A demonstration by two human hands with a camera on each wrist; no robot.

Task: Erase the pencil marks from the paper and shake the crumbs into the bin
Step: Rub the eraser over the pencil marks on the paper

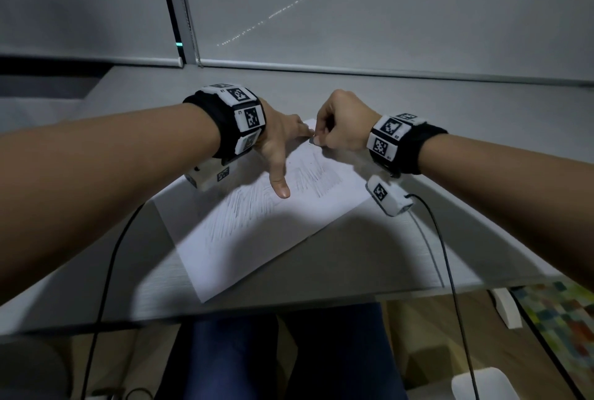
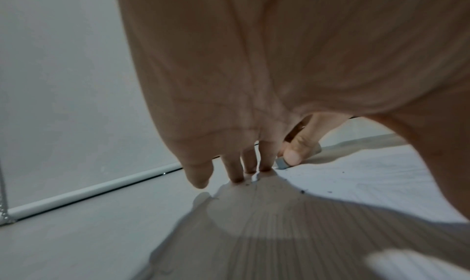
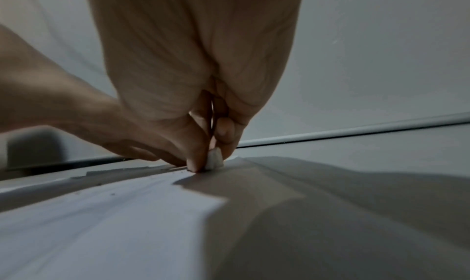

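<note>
A white sheet of paper [image 1: 257, 226] with grey pencil hatching lies askew on the grey desk [image 1: 369, 258]. My left hand [image 1: 283, 145] presses flat on its far part, fingers spread and thumb stretched toward me. My right hand [image 1: 337, 129] pinches a small white eraser [image 3: 214, 160] between thumb and fingertips, its lower end on the paper's far corner, right beside the left fingertips [image 2: 250, 168]. The eraser [image 2: 281, 161] also shows in the left wrist view under the right thumb. Dark crumbs [image 2: 302, 192] are scattered on the paper [image 2: 368, 175]. No bin shows that I can tell.
Grey roller blinds [image 1: 385, 13] hang close behind the desk's far edge. Black cables [image 1: 450, 271] run from both wrist units over the near desk edge. A white rounded object [image 1: 482, 383] sits on the floor at lower right, beside a colourful mat [image 1: 565, 316].
</note>
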